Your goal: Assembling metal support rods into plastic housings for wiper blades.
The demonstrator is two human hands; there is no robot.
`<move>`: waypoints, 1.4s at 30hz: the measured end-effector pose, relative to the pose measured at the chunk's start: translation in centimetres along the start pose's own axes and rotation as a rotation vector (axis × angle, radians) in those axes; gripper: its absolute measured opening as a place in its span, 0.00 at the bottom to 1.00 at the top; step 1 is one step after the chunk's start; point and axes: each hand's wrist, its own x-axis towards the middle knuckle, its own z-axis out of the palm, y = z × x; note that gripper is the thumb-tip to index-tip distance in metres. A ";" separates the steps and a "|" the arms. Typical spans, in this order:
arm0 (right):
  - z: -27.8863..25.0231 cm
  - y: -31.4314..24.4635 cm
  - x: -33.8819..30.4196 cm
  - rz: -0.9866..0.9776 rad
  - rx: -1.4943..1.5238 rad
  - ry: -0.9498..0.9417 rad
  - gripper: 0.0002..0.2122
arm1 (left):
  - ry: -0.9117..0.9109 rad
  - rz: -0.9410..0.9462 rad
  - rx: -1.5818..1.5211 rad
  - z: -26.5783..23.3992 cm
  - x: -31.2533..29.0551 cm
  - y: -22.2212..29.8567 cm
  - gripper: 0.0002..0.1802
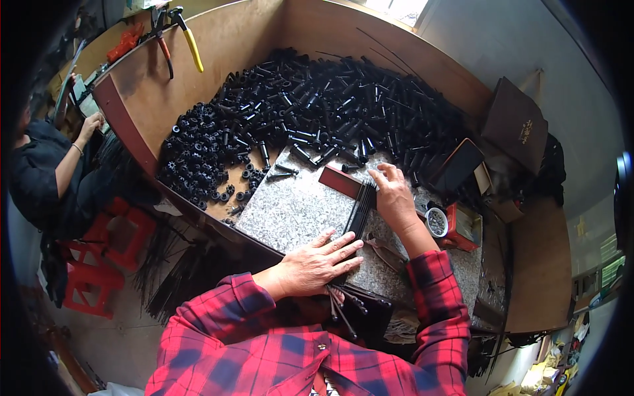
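Observation:
A row of thin black rods (pixel 358 212) lies side by side on a speckled stone slab (pixel 281 214). Flat across their near end rests my left hand (pixel 316 265), its fingers spread. My right hand (pixel 394 198) is at the far end, with its fingers bent against the rods; the thumb is mostly hidden. A dark red bar (pixel 340 181) lies crosswise, its right end meeting the rods. Below my left hand, several rod ends (pixel 343 311) stick out past the slab's near edge. A pair of glasses (pixel 385 254) seems to lie beside my right forearm.
Beyond the slab rises a heap of black tubular parts (pixel 343 99), with short black caps (pixel 191 145) at left, inside wooden walls (pixel 224 39). Pliers (pixel 191 46) hang there. Right: a cup of small pieces (pixel 436 222), a red box (pixel 464 228), a phone (pixel 459 162). A person (pixel 49 171) sits left.

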 end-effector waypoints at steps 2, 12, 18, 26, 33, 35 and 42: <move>-0.7 -0.5 0.0 0.043 0.044 0.017 0.22 | -0.003 -0.009 -0.034 -0.2 -0.2 0.0 0.45; -6.9 3.2 -3.5 0.195 -0.039 0.100 0.14 | 0.018 -0.060 -0.019 -0.1 -0.1 -0.1 0.48; -9.1 5.1 -5.9 0.206 -0.118 0.177 0.10 | -0.071 -0.076 -0.042 -1.6 0.5 0.4 0.49; -10.3 12.2 -9.8 0.375 -0.147 0.161 0.06 | -0.076 -0.001 -0.065 -0.4 1.3 0.1 0.48; -11.6 15.0 -12.1 0.615 -0.261 -0.105 0.07 | -0.063 -0.070 -0.053 -0.4 1.3 0.3 0.50; -11.6 15.7 -12.7 0.660 -0.276 -0.150 0.07 | -0.076 -0.092 -0.009 -0.4 1.2 0.4 0.50; -11.1 19.2 -14.7 0.670 -0.257 -0.334 0.09 | -0.090 -0.132 0.058 -0.7 1.7 0.7 0.52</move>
